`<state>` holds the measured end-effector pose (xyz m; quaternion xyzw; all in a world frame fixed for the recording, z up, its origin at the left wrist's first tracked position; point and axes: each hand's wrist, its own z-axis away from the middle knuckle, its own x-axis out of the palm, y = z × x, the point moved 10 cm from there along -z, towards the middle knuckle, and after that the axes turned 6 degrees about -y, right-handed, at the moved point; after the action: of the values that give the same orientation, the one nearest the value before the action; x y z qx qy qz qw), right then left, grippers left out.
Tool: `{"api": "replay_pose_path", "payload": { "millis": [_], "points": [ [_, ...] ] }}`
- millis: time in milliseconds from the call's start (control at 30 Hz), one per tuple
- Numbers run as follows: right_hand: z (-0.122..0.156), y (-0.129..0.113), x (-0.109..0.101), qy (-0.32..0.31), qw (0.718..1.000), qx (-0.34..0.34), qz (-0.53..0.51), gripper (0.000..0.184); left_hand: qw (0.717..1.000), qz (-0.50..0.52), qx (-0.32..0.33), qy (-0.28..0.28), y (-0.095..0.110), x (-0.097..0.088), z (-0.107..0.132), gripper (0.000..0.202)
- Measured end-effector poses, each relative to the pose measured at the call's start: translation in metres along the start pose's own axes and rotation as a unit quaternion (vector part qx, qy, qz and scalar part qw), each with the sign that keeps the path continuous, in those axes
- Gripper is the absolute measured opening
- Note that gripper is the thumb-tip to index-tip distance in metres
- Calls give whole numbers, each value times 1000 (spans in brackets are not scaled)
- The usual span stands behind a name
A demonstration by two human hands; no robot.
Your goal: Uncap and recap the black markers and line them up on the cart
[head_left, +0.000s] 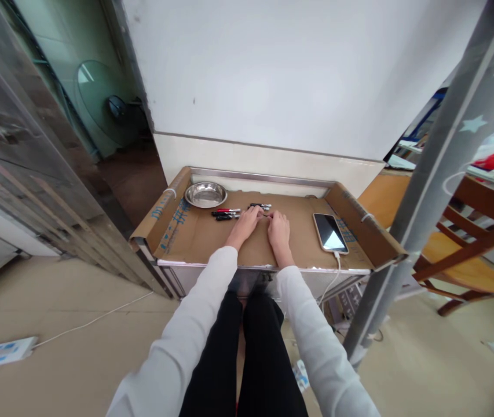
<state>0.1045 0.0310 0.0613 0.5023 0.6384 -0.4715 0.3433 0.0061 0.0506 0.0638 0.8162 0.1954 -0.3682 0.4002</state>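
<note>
Close together over the cardboard-covered table top (203, 234), my left hand (250, 221) and my right hand (278, 227) have their fingers pinched. Between the fingertips is a thin dark pen part (266, 216), mostly hidden. Just left of my left hand lie a red pen (226, 211) and several black pens (224, 217), side by side. Behind the fingers are more black pens (259, 205), partly covered by my left hand. A round, shallow steel bowl (205, 196) stands at the back left.
A phone (330, 233) with a white charging cable (337, 259) lies on the right. Folded cardboard walls (362, 223) edge both sides of the table. A grey metal post (420, 191) and a wooden chair (468, 255) stand to the right. A power strip (1, 353) lies on the floor.
</note>
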Motion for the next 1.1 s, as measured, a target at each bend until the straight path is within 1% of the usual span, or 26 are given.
{"api": "replay_pose_path", "payload": {
  "millis": [100,233,300,400,533,633,700,833,900,1000,1100],
  "points": [
    [0,-1,-1,6,1000,-9,-27,27,998,44,25,24,3,-5,0,17],
    [1,-3,-1,18,994,-38,-99,26,993,90,47,54,4,-10,0,16],
    [0,-3,0,14,990,-47,-128,25,990,110,47,68,4,-13,0,17],
    [-1,-4,1,8,986,-58,-153,24,989,114,36,83,3,-17,0,17],
    [0,-7,-3,4,977,-70,-199,25,988,122,34,93,5,-22,2,12],
    [3,-12,-8,8,967,-93,-239,25,986,130,35,104,6,-26,3,10],
    [4,-14,-11,11,962,-103,-252,24,986,130,29,103,5,-27,3,10],
    [4,-12,-12,12,964,-83,-254,21,986,130,22,99,4,-27,3,11],
    [3,-12,-11,12,962,-84,-261,20,985,137,22,99,3,-27,3,11],
    [3,-16,-9,1,956,-99,-276,20,985,148,30,83,3,-23,2,11],
    [3,-14,-9,11,951,-102,-291,21,986,147,33,70,5,-20,3,13]
  ]
}}
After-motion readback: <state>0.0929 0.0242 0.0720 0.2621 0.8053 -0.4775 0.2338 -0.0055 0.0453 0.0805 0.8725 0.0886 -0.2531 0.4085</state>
